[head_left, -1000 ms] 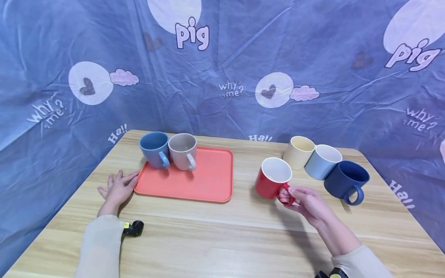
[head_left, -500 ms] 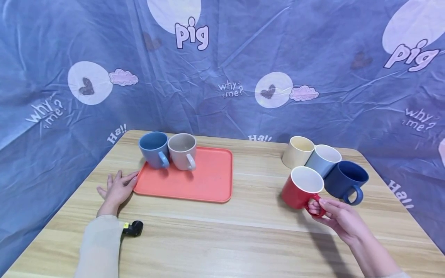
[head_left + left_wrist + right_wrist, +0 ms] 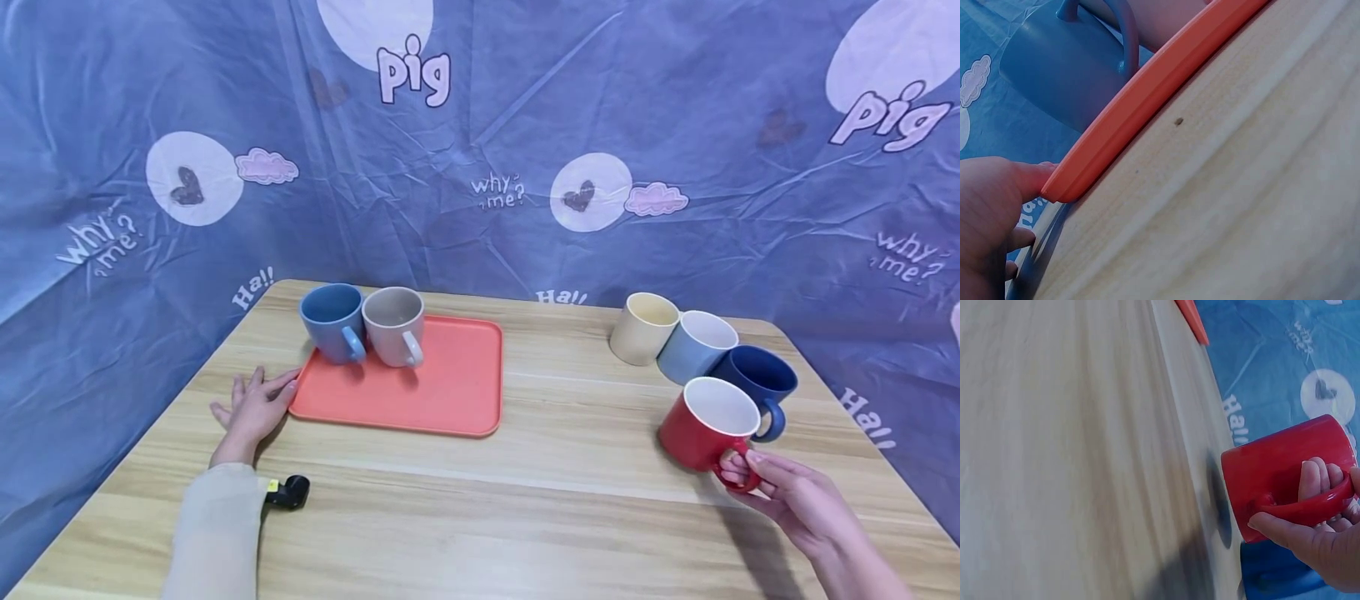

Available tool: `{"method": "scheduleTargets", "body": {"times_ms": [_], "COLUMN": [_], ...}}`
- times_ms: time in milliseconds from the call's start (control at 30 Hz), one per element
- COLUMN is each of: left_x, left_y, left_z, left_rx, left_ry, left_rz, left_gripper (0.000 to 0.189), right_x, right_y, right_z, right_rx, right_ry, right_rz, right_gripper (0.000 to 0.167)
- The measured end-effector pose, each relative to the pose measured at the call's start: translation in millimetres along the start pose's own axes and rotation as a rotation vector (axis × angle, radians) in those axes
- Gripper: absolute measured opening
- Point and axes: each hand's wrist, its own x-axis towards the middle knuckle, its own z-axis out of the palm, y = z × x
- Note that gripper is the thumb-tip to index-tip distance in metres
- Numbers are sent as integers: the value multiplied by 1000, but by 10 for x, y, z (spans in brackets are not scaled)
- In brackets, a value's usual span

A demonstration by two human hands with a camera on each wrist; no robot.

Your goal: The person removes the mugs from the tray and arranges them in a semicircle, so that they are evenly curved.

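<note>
By its handle my right hand point(image 3: 813, 508) grips a red mug point(image 3: 693, 433) with a white inside. In the right wrist view the mug point(image 3: 1288, 462) is raised a little, its shadow apart from its base. It partly covers a dark blue mug point(image 3: 757, 371) behind it. My left hand point(image 3: 255, 412) rests at the left edge of the coral tray point(image 3: 457, 400), fingers extended and touching the rim. Up close, a finger of that hand point(image 3: 988, 200) meets the tray corner point(image 3: 1063, 187). A blue mug point(image 3: 330, 325) and a grey mug point(image 3: 392, 325) stand at the tray's back left.
A cream mug point(image 3: 641, 333) and a light blue mug point(image 3: 693, 350) stand close to the dark blue one at the back right. Wooden tabletop point(image 3: 570, 467) lies between tray and red mug. A printed blue cloth point(image 3: 510, 108) hangs behind the table.
My right hand has carried the red mug rightward and nearer to me, from beside the cream mug to in front of the dark blue one. My left hand and the tray have stayed put.
</note>
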Motion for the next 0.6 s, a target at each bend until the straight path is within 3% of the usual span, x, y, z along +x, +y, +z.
{"method": "scheduleTargets", "body": {"times_ms": [267,600], "left_x": [1,1], "left_y": [2,1], "left_z": [-7,-12], "left_rx": [5,13], "left_ry": [7,8], "left_rz": [5,5], "left_gripper": [52,53], "right_x": [-57,-88], "right_y": [-21,-31], "right_z": [-140,-240], "right_rx": [13,124], "right_ry": [43,35], "right_rz": [49,30], "right_gripper": [40,39]}}
